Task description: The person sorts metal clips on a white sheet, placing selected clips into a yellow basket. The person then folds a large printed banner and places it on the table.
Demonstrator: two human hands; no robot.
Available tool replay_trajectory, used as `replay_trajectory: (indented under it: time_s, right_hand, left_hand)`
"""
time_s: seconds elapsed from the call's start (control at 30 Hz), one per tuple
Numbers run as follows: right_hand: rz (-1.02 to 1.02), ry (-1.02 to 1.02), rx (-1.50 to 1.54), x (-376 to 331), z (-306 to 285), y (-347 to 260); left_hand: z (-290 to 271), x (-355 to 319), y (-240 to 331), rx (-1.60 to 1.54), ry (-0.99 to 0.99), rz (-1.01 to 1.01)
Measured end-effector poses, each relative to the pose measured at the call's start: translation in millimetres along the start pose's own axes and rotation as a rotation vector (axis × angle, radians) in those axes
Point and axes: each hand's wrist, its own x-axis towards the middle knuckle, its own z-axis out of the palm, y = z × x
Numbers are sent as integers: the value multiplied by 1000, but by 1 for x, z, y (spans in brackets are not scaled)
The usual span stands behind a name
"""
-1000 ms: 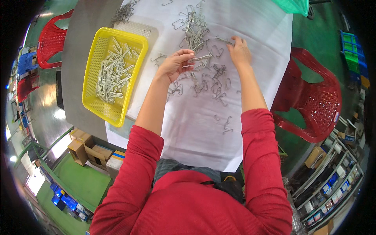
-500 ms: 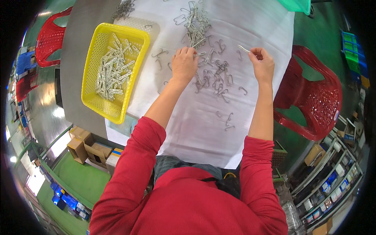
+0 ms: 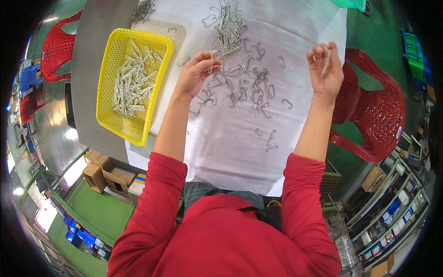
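My left hand (image 3: 190,76) is raised over the sheet between the yellow basket and the scattered parts. Its thumb and fingers pinch a small wire clip (image 3: 213,59), partly covered by the fingertips. Near the right side of the sheet, my right hand (image 3: 326,81) is turned with its palm partly showing. A slim pale peg half (image 3: 326,63) lies between its thumb and fingers. Below and between my hands, bent wire hooks (image 3: 260,94) and a few pale pegs (image 3: 246,63) are strewn about. A denser heap of pale pegs (image 3: 229,30) lies farther off.
A yellow perforated basket (image 3: 170,62) with many pale pegs stands at the left. Behind it is a tangled wire heap (image 3: 142,11). A green basket (image 3: 351,3) shows at the far right. Red plastic chairs (image 3: 374,104) flank the table's white sheet (image 3: 226,157).
My left hand has lifted off the scattered parts and moved left, with a wire clip in its fingers. The right hand has shifted right and turned, still holding its pale piece.
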Motion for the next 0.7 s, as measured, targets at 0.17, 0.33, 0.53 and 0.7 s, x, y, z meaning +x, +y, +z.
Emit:
replay_trajectory:
  time_s: [0.17, 0.33, 0.53, 0.7]
  right_hand:
    - [347, 110, -636, -18, -1, 38]
    - [430, 119, -1728, -57, -37, 89]
    - [491, 151, -1845, -61, -39, 98]
    - [618, 241, -533, -62, -20, 75]
  left_hand:
    - [-12, -23, -4, -281, -109, -105]
    - [-8, -17, -31, 226, 128, -192]
    - [38, -22, -64, 1290, 393, 28]
    - [48, -13, -92, 1385, 443, 24]
